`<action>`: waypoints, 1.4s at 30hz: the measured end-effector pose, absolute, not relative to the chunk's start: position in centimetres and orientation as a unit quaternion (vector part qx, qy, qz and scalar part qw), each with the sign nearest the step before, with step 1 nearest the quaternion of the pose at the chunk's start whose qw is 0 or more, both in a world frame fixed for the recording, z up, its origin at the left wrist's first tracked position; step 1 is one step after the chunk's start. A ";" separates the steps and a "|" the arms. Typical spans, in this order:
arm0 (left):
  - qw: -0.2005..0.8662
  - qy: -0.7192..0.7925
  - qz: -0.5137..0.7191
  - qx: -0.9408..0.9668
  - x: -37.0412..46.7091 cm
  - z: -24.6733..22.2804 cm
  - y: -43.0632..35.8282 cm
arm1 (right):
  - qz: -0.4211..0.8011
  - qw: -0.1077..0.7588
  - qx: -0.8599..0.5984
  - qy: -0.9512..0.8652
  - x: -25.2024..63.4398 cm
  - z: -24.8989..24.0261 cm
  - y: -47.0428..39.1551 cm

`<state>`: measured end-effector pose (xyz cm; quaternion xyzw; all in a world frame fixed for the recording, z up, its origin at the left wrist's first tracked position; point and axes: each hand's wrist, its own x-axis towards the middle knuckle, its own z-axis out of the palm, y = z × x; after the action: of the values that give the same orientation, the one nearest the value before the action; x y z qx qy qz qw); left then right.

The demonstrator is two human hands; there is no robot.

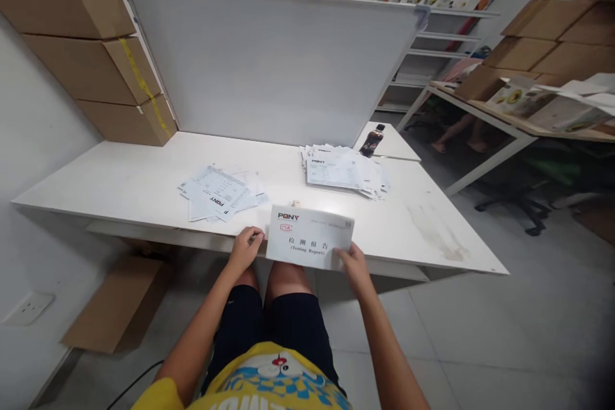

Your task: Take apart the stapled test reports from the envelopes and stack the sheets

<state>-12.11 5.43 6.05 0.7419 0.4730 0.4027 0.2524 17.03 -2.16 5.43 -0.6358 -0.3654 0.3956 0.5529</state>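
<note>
My right hand (353, 262) grips the lower right corner of a white testing report (307, 240), thumb on its front. The report is tilted up over the table's front edge, its printed cover towards me, with a PONY logo and a red stamp mark. Just left of the report, my left hand (247, 248) is at the table edge with its fingers curled together; what they hold, if anything, cannot be made out. A loose spread of printed sheets (221, 192) lies to the left on the table. Farther back on the right is a thicker pile of reports (334, 170).
A white table (129, 173) carries a dark drink bottle (372, 140) beside the pile. Behind stands a whiteboard (273, 64). Cardboard boxes (122, 118) are stacked at the left; another box (115, 307) is under the table. A second table (480, 102) with cartons is at right; a person's legs show beneath.
</note>
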 end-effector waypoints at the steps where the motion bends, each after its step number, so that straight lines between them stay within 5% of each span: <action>1: 0.212 0.476 0.390 0.760 -12.2 6.5 6.5 | 0.375 0.556 -0.643 -0.370 18.1 6.2 -0.6; 8: -0.039 0.606 0.345 0.716 -12.8 6.6 12.8 | 0.236 0.480 -0.748 -0.393 26.3 12.5 14.7; 17: -0.048 0.660 0.230 0.714 -12.5 4.1 14.2 | 0.202 0.365 -0.812 -0.408 30.3 10.6 22.5; 27: -0.044 0.661 0.217 0.717 -12.2 4.3 13.7 | 0.132 0.351 -0.826 -0.421 30.4 9.0 21.7; 35: -0.017 0.662 0.218 0.717 -12.0 4.8 13.5 | 0.154 0.447 -0.758 -0.450 31.3 12.3 18.0; 42: -0.030 0.664 0.202 0.719 -11.4 5.2 13.4 | 0.423 0.420 -0.702 -0.390 27.8 10.2 3.9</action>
<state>-11.44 13.37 5.19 0.7194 0.6638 0.2024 -0.0298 27.80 3.90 10.21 -0.7016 -0.3902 0.4229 0.4202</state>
